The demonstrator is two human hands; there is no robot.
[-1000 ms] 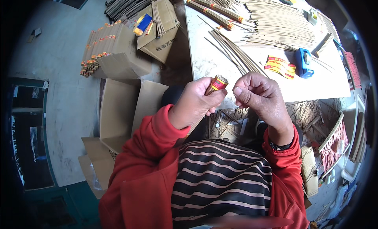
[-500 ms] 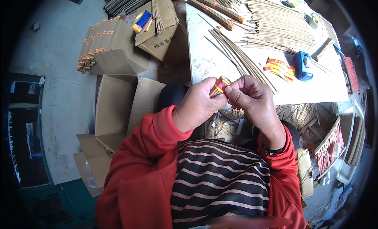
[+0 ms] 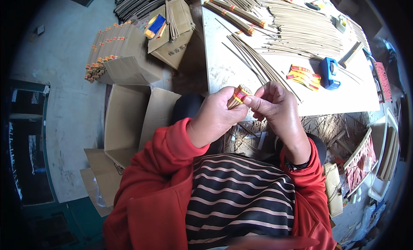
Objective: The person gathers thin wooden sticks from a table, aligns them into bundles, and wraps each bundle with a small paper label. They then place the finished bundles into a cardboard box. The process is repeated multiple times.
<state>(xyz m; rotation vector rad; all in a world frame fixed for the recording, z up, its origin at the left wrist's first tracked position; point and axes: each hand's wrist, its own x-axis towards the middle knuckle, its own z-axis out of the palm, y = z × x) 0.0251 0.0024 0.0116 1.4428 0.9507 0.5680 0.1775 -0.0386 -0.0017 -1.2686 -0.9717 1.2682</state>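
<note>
My left hand is closed around a short-looking bundle of brown incense sticks, its end tilted up toward the table edge. A red and yellow paper band wraps that end. My right hand pinches the band's edge between thumb and forefinger, the other fingers curled. Most of the bundle's length is hidden by my left hand. Just beyond lie loose incense sticks on the white table. Several spare red and yellow labels are next to a blue tape dispenser.
More loose sticks and banded bundles cover the table's far part. At left stand an open cardboard box, a stack of finished bundles and a closed carton. Stick scraps litter the floor under the table edge.
My right thumb has slid slightly left and up along the band, closer over its front. The bundle stays in my left hand, shifted slightly left.
</note>
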